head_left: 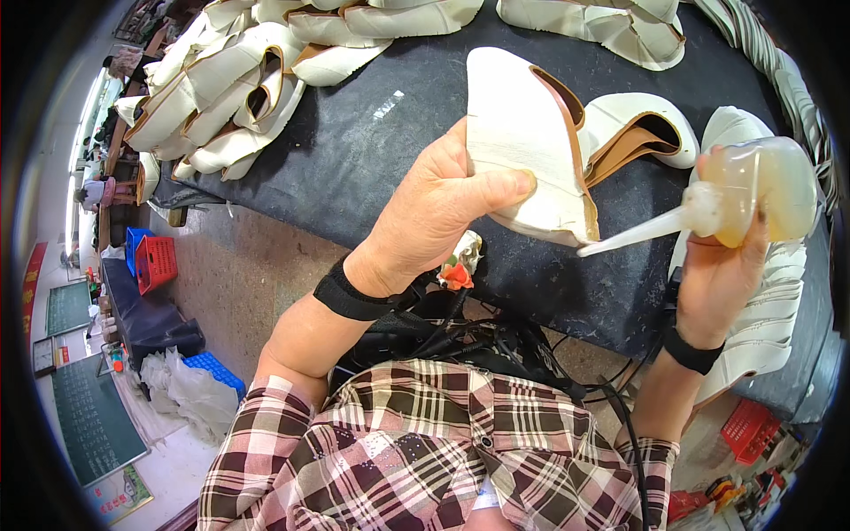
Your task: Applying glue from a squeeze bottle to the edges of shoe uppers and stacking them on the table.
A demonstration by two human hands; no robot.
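Observation:
My left hand (452,190) grips a white shoe upper (522,142) with a tan lining, thumb on its outer face and fingers hidden behind it. In my right hand (726,274) is a translucent squeeze bottle (770,190) of yellowish liquid, tipped so its long white nozzle (633,230) points left. The nozzle's tip is at the lower corner of the upper, touching or very close. Just behind the held piece, another white shoe upper (637,133) lies on the dark table (381,168), its tan lining showing.
Heaps of white uppers (221,97) cover the table's far left, with more (611,26) at the back. A stacked row (753,336) runs along the right. Black cables (505,341) hang before my body. A red basket (157,264) stands on the left.

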